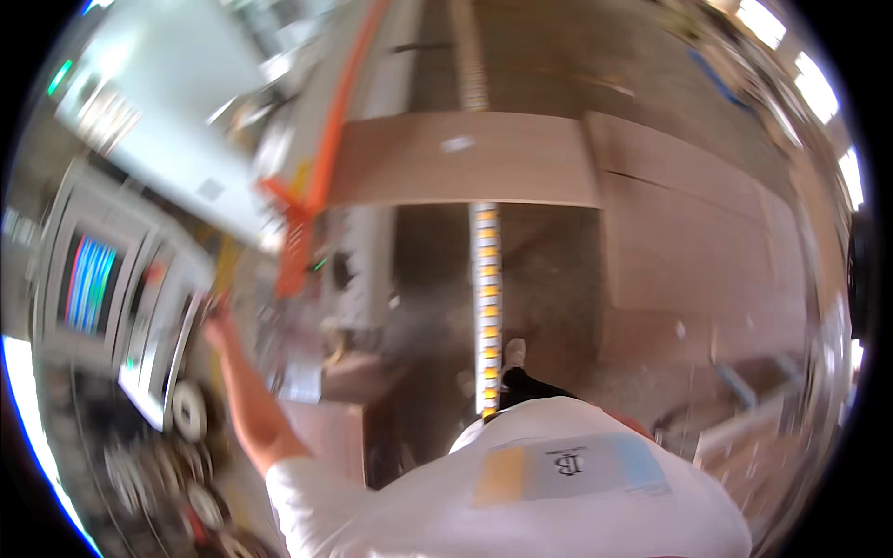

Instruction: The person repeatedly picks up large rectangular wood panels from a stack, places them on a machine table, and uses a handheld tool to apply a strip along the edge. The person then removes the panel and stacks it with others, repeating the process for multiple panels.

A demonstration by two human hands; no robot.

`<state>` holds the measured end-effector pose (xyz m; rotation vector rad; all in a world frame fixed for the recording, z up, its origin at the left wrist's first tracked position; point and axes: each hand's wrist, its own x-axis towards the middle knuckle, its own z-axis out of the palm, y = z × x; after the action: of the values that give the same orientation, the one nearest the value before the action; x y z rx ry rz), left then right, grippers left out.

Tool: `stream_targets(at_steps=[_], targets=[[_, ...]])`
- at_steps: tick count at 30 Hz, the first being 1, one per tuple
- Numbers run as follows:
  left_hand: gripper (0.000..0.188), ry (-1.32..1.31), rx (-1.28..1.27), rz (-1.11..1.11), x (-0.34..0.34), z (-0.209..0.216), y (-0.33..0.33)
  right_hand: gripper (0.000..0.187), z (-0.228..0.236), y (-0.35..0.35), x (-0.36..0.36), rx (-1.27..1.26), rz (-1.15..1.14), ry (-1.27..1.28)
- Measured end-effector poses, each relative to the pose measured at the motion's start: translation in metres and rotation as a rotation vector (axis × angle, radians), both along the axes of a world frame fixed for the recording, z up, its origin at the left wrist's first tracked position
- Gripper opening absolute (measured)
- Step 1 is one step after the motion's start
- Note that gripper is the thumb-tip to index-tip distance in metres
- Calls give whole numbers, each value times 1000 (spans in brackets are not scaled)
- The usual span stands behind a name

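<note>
My left arm stretches out to the left, and my left hand [216, 314] is at the near edge of a grey control console [153, 256]. The fingers are smeared by motion, so their pose and any hold on the console do not show. On the console a screen [91, 284] glows with coloured vertical stripes. My right hand is out of sight. Ahead of me a long brown board [465, 160] lies across the machine bed and a narrow roller rail [487, 307] with yellow rollers.
An orange guard rail [349, 88] runs along the large white machine [177, 102]. Large brown panels [702, 251] lie at the right. A brown stack [330, 432] stands beside my left arm. Several round discs or rolls [191, 409] sit below the console.
</note>
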<state>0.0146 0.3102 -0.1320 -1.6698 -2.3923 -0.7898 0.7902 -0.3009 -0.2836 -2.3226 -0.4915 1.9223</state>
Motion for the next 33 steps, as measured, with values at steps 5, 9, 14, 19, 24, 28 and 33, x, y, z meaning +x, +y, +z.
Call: stream_targets(at_steps=[5, 9, 14, 19, 24, 28, 33], targets=[[30, 686, -3, -37, -53, -67, -1, 44, 16, -25, 2, -33, -57, -2], [52, -655, 167, 216, 93, -98, -14, 44, 31, -74, -4, -106, -229, 2], [29, -1288, -20, -262, 393, -26, -157, 45, 20, -62, 12, -113, -241, 69], [22, -1066, -703, -855, 538, -66, -254, 47, 21, -38, 49, -73, -280, 91], [23, -310, -498, -1050, 557, -105, -271, 56, -42, -67, 101, 184, -366, -23], [22, -501, -631, -884, 564, -77, -270, 50, -83, -89, 139, 187, -493, -27], [24, -512, -737, -802, 561, -101, -252, 36, -116, -83, 174, 268, 439, -257]])
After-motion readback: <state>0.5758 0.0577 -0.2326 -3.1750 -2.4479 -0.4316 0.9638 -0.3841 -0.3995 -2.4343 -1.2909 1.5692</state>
